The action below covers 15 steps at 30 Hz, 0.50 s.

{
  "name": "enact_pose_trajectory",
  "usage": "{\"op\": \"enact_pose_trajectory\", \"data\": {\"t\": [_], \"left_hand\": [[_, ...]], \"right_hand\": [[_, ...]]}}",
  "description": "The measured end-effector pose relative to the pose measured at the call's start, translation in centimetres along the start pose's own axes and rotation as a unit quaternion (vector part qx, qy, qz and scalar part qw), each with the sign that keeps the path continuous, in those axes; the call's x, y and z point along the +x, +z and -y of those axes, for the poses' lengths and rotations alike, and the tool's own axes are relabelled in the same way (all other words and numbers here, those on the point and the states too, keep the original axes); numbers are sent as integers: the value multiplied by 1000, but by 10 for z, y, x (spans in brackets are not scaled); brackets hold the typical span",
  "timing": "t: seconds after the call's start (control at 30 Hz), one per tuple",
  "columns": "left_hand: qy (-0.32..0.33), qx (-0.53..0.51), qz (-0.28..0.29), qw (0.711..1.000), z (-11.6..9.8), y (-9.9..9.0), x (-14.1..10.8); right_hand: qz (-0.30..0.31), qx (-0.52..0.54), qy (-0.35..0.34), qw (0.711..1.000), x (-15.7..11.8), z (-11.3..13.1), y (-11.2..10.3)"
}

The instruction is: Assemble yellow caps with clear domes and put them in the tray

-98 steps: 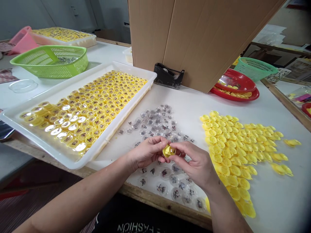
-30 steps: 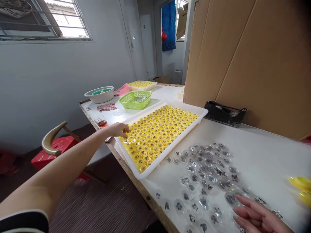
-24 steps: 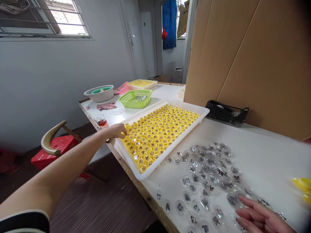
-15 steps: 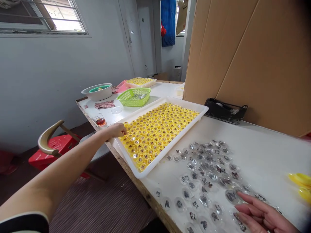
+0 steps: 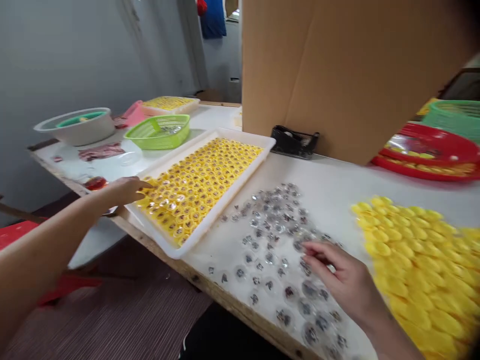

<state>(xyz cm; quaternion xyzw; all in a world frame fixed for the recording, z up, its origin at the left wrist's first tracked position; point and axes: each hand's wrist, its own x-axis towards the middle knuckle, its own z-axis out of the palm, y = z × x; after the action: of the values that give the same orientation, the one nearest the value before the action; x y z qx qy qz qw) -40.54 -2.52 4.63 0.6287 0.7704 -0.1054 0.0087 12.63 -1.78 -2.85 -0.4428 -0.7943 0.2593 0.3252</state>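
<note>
Frame blurred, small bits hard to make out; L hand (image 5: 125, 191) fingers extended, tips at near corner of white tray (image 5: 204, 220) of yellow caps (image 5: 198, 175), grasp unclear; R hand (image 5: 339, 282) curled over clear domes (image 5: 270, 220) mid-bench (image 5: 318, 175), grip unclear, yellow halves (image 5: 412, 265) back in view at right vs earlier frame.

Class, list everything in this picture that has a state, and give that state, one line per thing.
Left hand: stretched out, fingertips at the tray's near end.
Right hand: low over the domes, fingers curled.
Tray: full of yellow capsules in rows.
Domes: clear, spread loose on the table.
Yellow cups: loose, massed together on the table.
Red plates: stacked, with yellow pieces on them.
Cardboard sheet: standing upright.
</note>
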Motion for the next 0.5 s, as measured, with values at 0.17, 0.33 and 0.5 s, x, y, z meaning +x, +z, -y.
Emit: {"op": "enact_pose_trajectory", "data": {"t": [0.17,0.33,0.5], "left_hand": [[184,-82,-199,959,-100,-20,-28],[343,-223,-187,893,-219,-20,-47],[392,-281,-131,866,-282,-6,-41]], "right_hand": [[65,-76,-100,990,6,21,21],[109,-209,-136,962,4,29,48],[106,-245,-149,952,1,28,55]]}}
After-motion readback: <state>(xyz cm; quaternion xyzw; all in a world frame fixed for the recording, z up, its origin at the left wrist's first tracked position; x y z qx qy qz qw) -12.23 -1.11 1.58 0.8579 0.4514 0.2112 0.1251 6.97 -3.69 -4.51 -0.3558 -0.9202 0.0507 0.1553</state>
